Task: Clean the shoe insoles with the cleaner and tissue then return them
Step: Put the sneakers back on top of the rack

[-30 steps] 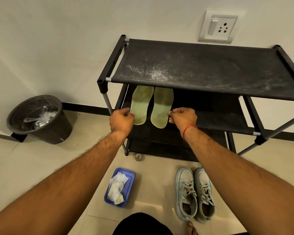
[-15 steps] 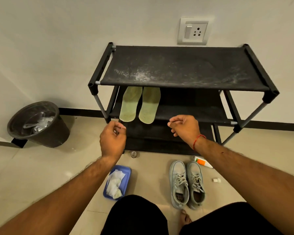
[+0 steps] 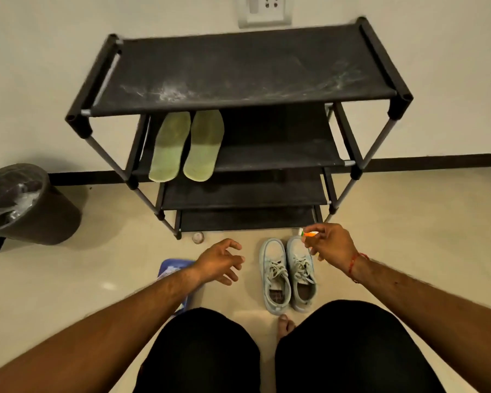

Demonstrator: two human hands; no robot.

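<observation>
Head cam: R hand (image 3: 333, 245) curls round a small orange and white tube (image 3: 309, 234), mostly hidden by its fingers, so can't tell if it's the cleaner. L hand (image 3: 220, 262) hangs w/ fingers spread, holding nothing. L arm covers most of the blue tray (image 3: 173, 260) w/ a bit of tissue (image 3: 168, 273). 2 green insoles (image 3: 169, 148) lie side by side on the 2nd shelf of the rack (image 3: 238, 69). 2 shoes (image 3: 275, 276) sit on the floor by the R hand. Bin (image 3: 31, 205) at left and wall socket (image 3: 264, 12) up top are cut off.

Bare floor (image 3: 248, 297) between tray (image 3: 169, 265) and shoes (image 3: 287, 279)
</observation>
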